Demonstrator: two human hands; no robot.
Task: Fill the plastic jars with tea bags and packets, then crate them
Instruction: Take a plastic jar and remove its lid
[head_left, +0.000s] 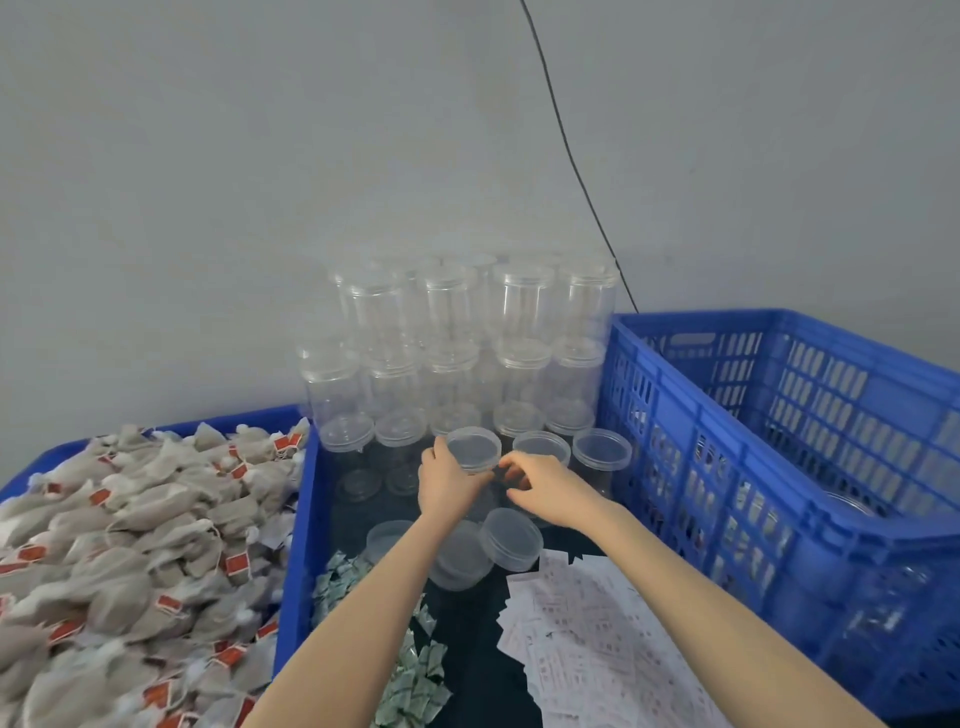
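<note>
My left hand (448, 483) grips a clear plastic jar (474, 450) by its lidded top, in the middle of the dark table. My right hand (540, 486) touches the same jar from the right, its fingers curled at the jar's side just below the lid. Two more lidded jars (541, 448) stand right behind it. A stack of empty clear jars (467, 343) rises against the wall. Loose lids (511, 538) lie under my forearms. Tea bags (130, 545) with red tags fill the left tray. Green packets (410, 680) and white packets (592, 634) lie near me.
A tall blue crate (779, 426) stands at the right, with clear jars dimly visible inside. The blue tray wall (298, 545) divides the tea bags from the work area. A black cable (566, 150) runs down the grey wall.
</note>
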